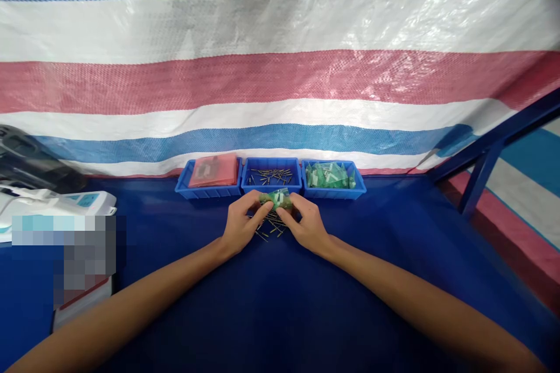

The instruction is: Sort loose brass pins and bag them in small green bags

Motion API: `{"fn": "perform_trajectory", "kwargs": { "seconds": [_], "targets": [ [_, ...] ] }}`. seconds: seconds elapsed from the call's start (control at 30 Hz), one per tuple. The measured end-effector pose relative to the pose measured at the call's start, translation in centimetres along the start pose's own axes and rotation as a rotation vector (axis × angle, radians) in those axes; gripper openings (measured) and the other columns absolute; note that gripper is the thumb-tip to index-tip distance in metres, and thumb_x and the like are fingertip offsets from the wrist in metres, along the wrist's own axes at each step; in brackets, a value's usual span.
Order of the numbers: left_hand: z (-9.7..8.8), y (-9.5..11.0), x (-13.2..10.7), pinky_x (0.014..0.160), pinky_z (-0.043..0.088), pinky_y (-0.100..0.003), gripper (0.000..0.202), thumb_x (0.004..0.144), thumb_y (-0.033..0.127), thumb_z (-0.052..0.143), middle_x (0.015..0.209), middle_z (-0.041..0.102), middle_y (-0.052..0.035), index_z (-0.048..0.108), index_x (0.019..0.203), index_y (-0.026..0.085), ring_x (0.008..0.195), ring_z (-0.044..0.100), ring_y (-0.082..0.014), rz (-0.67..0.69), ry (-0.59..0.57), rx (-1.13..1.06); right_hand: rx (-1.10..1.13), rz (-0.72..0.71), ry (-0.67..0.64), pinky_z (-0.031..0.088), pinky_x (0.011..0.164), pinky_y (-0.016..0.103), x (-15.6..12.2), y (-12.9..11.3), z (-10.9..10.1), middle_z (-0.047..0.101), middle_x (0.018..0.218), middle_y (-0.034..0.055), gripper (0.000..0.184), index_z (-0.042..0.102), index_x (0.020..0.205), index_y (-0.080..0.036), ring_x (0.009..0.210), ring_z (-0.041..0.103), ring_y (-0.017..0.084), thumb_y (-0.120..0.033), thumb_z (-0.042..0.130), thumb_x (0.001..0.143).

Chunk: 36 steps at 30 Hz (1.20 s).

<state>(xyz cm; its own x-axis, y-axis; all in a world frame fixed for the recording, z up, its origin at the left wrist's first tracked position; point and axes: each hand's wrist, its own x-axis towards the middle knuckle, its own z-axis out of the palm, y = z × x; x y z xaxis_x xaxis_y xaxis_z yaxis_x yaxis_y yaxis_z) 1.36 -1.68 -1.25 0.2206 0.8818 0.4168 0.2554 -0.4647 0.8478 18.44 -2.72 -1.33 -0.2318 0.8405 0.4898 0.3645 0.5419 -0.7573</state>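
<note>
My left hand (241, 222) and my right hand (305, 222) meet over the blue table, fingers pinched together on a small green packet (276, 199) held between them. Beneath the hands lies a scatter of small gold-coloured pins (272, 228) on the table. Just beyond stand three blue bins in a row: the left bin (209, 189) holds red sheets, the middle bin (272, 186) holds more loose pins, and the right bin (335, 189) holds green packets.
A white device (56, 204) and a dark object (30, 163) sit at the left edge of the table. A striped tarp (280, 81) hangs behind the bins. A blue metal frame (485, 157) slants at the right.
</note>
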Motion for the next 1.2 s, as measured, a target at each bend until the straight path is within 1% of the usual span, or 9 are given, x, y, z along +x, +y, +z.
{"fn": "perform_trajectory", "kwargs": {
  "seconds": [0.1, 0.23, 0.37, 0.47, 0.67, 0.9, 1.07, 1.2],
  "targets": [
    [-0.01, -0.11, 0.07, 0.051, 0.038, -0.02, 0.019, 0.088, 0.029, 0.057, 0.059, 0.048, 0.0038, 0.06, 0.077, 0.014, 0.049, 0.045, -0.0069, -0.043, -0.028, -0.004, 0.006, 0.012, 0.009, 0.033, 0.055, 0.024, 0.04, -0.1, -0.05, 0.04, 0.065, -0.0032, 0.02, 0.046, 0.071, -0.018, 0.057, 0.039, 0.01, -0.025, 0.051, 0.089],
    [-0.03, -0.06, 0.14, 0.049, 0.038, -0.019, 0.018, 0.087, 0.031, 0.057, 0.056, 0.049, 0.0044, 0.062, 0.083, 0.014, 0.047, 0.045, -0.007, -0.08, -0.043, -0.007, 0.027, 0.043, 0.023, 0.033, 0.055, 0.023, 0.1, -0.17, -0.09, 0.042, 0.065, -0.0032, 0.019, 0.047, 0.071, -0.018, 0.057, 0.04, 0.01, -0.025, 0.052, 0.089],
    [-0.08, -0.03, 0.04, 0.05, 0.038, -0.019, 0.021, 0.086, 0.032, 0.059, 0.056, 0.05, 0.0037, 0.063, 0.076, 0.014, 0.048, 0.046, -0.0072, -0.04, -0.002, 0.077, 0.056, 0.048, 0.002, 0.034, 0.053, 0.023, 0.02, -0.04, -0.04, 0.042, 0.064, -0.0033, 0.02, 0.047, 0.071, -0.018, 0.055, 0.041, 0.01, -0.028, 0.056, 0.086],
    [-0.13, 0.02, -0.03, 0.05, 0.038, -0.019, 0.023, 0.085, 0.031, 0.06, 0.056, 0.051, 0.003, 0.063, 0.071, 0.013, 0.05, 0.047, -0.0074, 0.004, -0.005, 0.133, 0.04, 0.045, -0.005, 0.036, 0.053, 0.023, -0.05, 0.04, 0.0, 0.044, 0.065, -0.0026, 0.018, 0.049, 0.073, -0.018, 0.056, 0.042, 0.01, -0.029, 0.057, 0.086],
    [-0.17, 0.21, 0.02, 0.051, 0.039, -0.019, 0.02, 0.086, 0.03, 0.059, 0.06, 0.055, 0.0021, 0.066, 0.077, 0.014, 0.051, 0.049, -0.0074, 0.041, -0.005, 0.148, 0.013, 0.031, -0.011, 0.036, 0.054, 0.024, -0.09, 0.11, 0.03, 0.044, 0.064, -0.0024, 0.017, 0.049, 0.073, -0.018, 0.056, 0.042, 0.011, -0.028, 0.054, 0.086],
    [-0.13, 0.21, -0.05, 0.051, 0.039, -0.019, 0.018, 0.086, 0.03, 0.06, 0.059, 0.056, 0.0029, 0.068, 0.079, 0.015, 0.05, 0.049, -0.007, 0.043, 0.014, 0.157, 0.028, 0.049, -0.014, 0.037, 0.053, 0.024, 0.04, 0.15, 0.03, 0.045, 0.063, -0.0025, 0.018, 0.05, 0.072, -0.018, 0.055, 0.043, 0.011, -0.03, 0.057, 0.084],
    [-0.2, 0.33, -0.05, 0.052, 0.038, -0.019, 0.019, 0.086, 0.03, 0.059, 0.058, 0.054, 0.003, 0.067, 0.077, 0.015, 0.051, 0.048, -0.0071, 0.048, 0.005, 0.151, 0.037, 0.068, -0.034, 0.037, 0.053, 0.024, 0.0, 0.19, 0.09, 0.045, 0.063, -0.0026, 0.018, 0.048, 0.071, -0.019, 0.055, 0.042, 0.011, -0.029, 0.055, 0.085],
    [-0.23, 0.53, -0.08, 0.053, 0.038, -0.019, 0.023, 0.088, 0.029, 0.057, 0.057, 0.054, 0.0027, 0.065, 0.072, 0.014, 0.052, 0.048, -0.0076, 0.056, -0.006, 0.165, 0.021, 0.068, -0.06, 0.035, 0.052, 0.023, -0.14, 0.3, 0.18, 0.045, 0.063, -0.0028, 0.015, 0.048, 0.072, -0.018, 0.055, 0.042, 0.01, -0.026, 0.055, 0.084]
  ]
}}
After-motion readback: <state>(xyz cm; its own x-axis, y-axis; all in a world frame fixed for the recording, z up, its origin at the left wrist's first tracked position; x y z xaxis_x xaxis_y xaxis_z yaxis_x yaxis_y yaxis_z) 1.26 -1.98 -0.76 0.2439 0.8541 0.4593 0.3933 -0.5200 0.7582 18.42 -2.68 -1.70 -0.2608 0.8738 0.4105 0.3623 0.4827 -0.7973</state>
